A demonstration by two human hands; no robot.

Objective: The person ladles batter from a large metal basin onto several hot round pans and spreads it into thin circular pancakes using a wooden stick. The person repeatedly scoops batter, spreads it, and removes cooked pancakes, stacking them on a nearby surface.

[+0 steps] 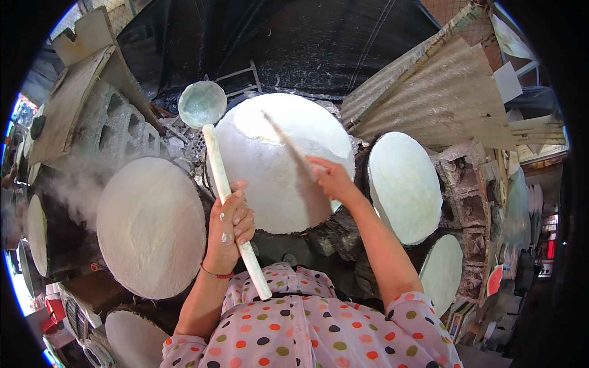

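Note:
Wrapped around the pale handle of a round-bowled ladle (214, 152) is my left hand (233, 216), with white smears on its skin. The ladle's bowl points up and away from me, near the left rim of a large round pan (280, 184) covered in a smooth white layer. My right hand (332, 178) grips a thin stick-like tool (287, 140), blurred, whose far end is over the white layer; whether it touches cannot be told. The brightest patch of the layer lies around that far end.
White-topped round vessels stand at left (152, 230), right (405, 188), lower right (442, 273) and lower left (133, 340). Steam rises at left. Concrete blocks (119, 124), a corrugated sheet (437, 101) and black sheeting (294, 46) lie beyond; more blocks (471, 211) flank the right.

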